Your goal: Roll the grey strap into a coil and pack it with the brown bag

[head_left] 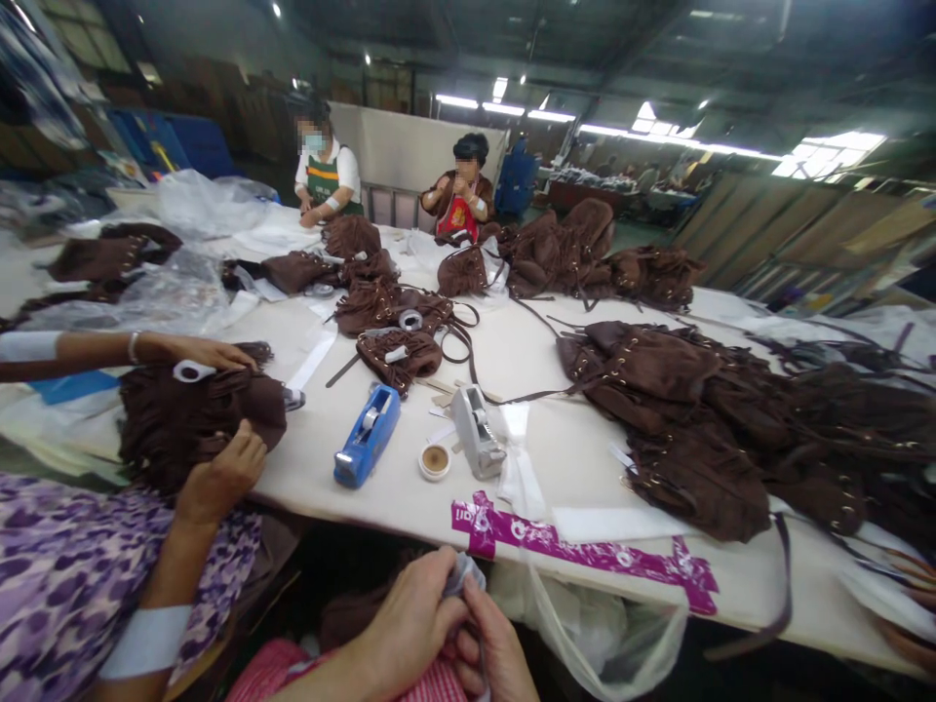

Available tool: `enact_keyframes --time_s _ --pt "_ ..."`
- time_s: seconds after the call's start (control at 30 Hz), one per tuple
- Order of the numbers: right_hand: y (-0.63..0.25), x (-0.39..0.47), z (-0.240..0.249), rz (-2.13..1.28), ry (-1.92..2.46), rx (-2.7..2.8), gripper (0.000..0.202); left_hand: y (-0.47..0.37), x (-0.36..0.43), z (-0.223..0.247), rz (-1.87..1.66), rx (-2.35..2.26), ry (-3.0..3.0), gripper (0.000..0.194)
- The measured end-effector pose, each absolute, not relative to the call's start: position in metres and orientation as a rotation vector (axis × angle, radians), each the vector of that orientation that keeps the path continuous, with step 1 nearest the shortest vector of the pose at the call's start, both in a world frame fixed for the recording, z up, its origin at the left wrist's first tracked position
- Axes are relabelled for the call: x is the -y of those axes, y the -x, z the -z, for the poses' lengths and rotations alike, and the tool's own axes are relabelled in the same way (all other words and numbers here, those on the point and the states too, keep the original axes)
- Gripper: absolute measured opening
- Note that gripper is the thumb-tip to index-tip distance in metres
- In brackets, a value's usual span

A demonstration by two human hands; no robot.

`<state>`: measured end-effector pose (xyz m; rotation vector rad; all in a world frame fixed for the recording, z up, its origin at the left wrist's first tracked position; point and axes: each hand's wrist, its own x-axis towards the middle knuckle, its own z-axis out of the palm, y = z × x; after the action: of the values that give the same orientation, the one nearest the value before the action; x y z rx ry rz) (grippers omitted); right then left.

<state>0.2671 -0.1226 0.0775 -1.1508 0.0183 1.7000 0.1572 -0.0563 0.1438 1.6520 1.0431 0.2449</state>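
Just in front of the white tabletop's (526,336) near edge, the left hand (416,612) and the right hand (498,636) are both grasping a small crumpled grey bundle (463,573), pinching it between them. Right of them, a clear plastic bag (662,642) is hanging beneath purple printed tape (577,542), holding pale crumpled material (589,606). A round white tub (434,475) is holding a brown substance (437,456). Farther right, dark-brown soft bags with gold eyelets (673,380) are lying heaped, their contents hidden.

Grey piece (463,575): we pinch it with our left hand (410,609) and right hand (497,639)
Table (504,351): we face a blue tape dispenser (366,444), a grey tape dispenser (477,441), a tub (434,475) between them
Brown bags (694,487): heaped to our right
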Motion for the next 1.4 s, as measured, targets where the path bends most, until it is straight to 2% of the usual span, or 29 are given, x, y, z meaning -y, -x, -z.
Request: enact_keyframes --time_s 0.13,0.27,0.37,0.5,0.63,0.73,0.83,0.93,1.1,1.23,1.4 --pt "-0.269 0.123 -0.077 -1.668 1.124 -0.197 0.057 -0.163 0.056 -0.153 -0.326 -1.027 -1.489 0.038" --pt "-0.274 0.130 -0.076 -1.631 0.946 -0.256 0.050 -0.165 0.059 -0.157 -0.403 -1.064 -1.541 0.036" --pt "-0.274 0.133 -0.079 -1.487 0.774 -0.212 0.041 -0.164 0.062 -0.160 -0.534 -0.741 -1.685 0.034" --pt "-0.274 0.133 -0.094 -1.346 0.664 -0.152 0.042 -0.155 0.063 -0.161 -0.695 -0.483 -1.984 0.042" --pt "-0.277 0.133 -0.114 -1.459 0.687 -0.100 0.040 -0.146 0.059 -0.160 -0.874 -0.577 -1.851 0.029" --pt "-0.276 0.136 -0.125 -1.446 0.675 -0.115 0.041 -0.142 0.051 -0.161 -0.948 -0.730 -1.822 0.034" --pt "-0.274 0.138 -0.129 -1.429 0.690 -0.080 0.038 -0.145 0.044 -0.162 -0.916 -0.696 -1.891 0.037" --pt "-0.272 0.138 -0.132 -1.433 0.731 -0.067 0.036 -0.149 0.043 -0.163 -0.884 -0.690 -1.890 0.025" --pt "-0.271 0.137 -0.136 -1.467 0.704 -0.067 0.036 -0.152 0.047 -0.163 -0.830 -0.778 -1.772 0.017" --pt "-0.268 0.141 -0.131 -1.514 0.733 -0.074 0.038 -0.153 0.040 -0.166 -0.619 -0.844 -1.368 0.007" --pt "-0.269 0.149 -0.118 -1.483 0.861 0.000 0.043 -0.151 0.036 -0.163 -0.298 -0.747 -0.812 0.017"
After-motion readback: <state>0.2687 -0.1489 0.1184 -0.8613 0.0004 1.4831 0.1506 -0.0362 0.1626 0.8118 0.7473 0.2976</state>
